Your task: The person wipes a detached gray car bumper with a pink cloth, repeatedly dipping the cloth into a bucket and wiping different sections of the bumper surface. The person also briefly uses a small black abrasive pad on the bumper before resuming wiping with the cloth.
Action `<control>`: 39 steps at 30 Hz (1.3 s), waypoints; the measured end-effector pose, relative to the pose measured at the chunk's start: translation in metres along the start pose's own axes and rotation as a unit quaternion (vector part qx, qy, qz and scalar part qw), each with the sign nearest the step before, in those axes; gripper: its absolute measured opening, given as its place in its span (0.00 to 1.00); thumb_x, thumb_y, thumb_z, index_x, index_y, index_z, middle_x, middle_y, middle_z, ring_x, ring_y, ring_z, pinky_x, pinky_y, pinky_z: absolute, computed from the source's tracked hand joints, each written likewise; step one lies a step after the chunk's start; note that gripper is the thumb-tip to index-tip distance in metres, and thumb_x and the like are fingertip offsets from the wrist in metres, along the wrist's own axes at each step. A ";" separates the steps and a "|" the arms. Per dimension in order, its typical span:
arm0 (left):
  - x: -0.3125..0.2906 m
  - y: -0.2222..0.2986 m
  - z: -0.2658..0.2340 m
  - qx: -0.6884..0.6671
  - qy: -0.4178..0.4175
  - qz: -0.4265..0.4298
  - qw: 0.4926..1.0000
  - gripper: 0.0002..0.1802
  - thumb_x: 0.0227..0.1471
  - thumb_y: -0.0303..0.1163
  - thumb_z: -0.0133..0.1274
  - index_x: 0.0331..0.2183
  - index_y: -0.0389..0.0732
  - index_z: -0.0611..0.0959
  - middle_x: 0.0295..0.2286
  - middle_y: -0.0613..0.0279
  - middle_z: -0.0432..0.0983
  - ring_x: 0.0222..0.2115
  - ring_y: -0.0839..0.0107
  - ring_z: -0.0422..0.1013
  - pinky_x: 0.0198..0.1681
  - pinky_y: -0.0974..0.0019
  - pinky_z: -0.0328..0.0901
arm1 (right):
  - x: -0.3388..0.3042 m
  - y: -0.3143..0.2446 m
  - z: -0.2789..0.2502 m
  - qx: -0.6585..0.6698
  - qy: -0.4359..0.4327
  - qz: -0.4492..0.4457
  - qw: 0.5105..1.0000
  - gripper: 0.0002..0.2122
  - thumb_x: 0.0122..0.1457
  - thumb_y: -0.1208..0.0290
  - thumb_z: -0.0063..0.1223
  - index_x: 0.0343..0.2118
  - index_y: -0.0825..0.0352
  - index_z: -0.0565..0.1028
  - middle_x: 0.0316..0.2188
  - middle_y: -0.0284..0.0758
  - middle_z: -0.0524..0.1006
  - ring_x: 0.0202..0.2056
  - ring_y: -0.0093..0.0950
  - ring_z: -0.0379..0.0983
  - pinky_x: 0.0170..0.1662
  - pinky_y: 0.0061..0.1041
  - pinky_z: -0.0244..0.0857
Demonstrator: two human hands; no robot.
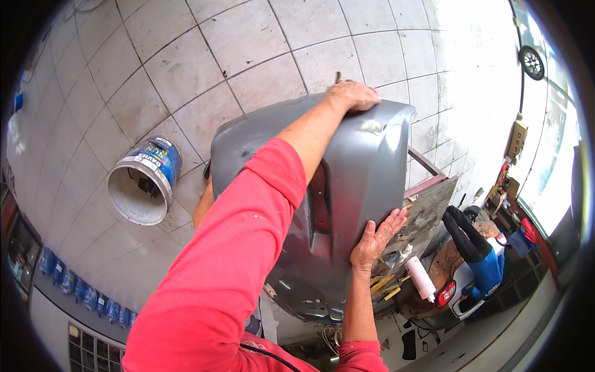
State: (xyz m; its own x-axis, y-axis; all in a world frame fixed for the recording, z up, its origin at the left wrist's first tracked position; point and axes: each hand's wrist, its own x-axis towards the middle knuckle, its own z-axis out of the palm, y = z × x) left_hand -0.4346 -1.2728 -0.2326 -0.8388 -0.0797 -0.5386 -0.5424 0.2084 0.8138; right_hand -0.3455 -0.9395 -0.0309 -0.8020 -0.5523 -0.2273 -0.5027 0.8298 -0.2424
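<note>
A large grey moulded body panel (365, 161) stands upright in front of me, curved at the top, with a dark slot down its middle. My left hand (353, 94) reaches over it on a red-sleeved arm and grips the top edge. Lower down, my right hand (375, 239) presses against the panel's right edge, fingers spread along it. The panel's lower part ends in a perforated section (304, 304) near my body.
A white bucket with a blue label (145, 180) sits on the tiled floor (248, 37) to the left. Right of the panel are a metal stand with a worn board (431, 208), a white cylinder (421, 279) and a scooter with blue parts (480, 266). Blue bottles (80, 291) line the lower left.
</note>
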 end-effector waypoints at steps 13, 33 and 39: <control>-0.250 -0.238 0.036 -0.057 0.252 -0.133 0.957 0.31 0.71 0.51 0.38 0.61 0.41 0.79 0.62 0.50 0.73 0.66 0.53 0.64 0.70 0.54 0.56 | -0.002 0.003 -0.005 -0.016 -0.020 0.008 1.000 0.39 0.75 0.46 0.37 0.76 0.71 0.46 0.78 0.48 0.40 0.78 0.51 0.30 0.76 0.50 0.26; -0.136 0.092 0.043 0.128 0.299 0.136 0.936 0.28 0.66 0.48 0.51 0.58 0.40 0.82 0.61 0.46 0.71 0.63 0.40 0.65 0.70 0.40 0.54 | -0.004 0.003 0.000 -0.007 0.002 0.028 1.000 0.42 0.71 0.44 0.43 0.76 0.72 0.46 0.78 0.50 0.41 0.77 0.55 0.32 0.76 0.54 0.28; -0.031 0.139 0.046 0.215 0.158 0.020 0.964 0.26 0.66 0.49 0.48 0.57 0.47 0.82 0.62 0.50 0.71 0.63 0.38 0.65 0.67 0.40 0.59 | -0.004 -0.005 0.000 -0.041 -0.004 0.048 0.998 0.41 0.72 0.45 0.42 0.75 0.73 0.48 0.77 0.51 0.43 0.77 0.54 0.32 0.76 0.51 0.28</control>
State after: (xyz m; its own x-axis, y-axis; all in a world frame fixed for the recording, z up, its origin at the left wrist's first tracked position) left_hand -0.4821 -1.1968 -0.1129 -0.8678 -0.3417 -0.3608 -0.4970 0.5969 0.6299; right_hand -0.3397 -0.9419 -0.0288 -0.8450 -0.4705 -0.2541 -0.4490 0.8824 -0.1408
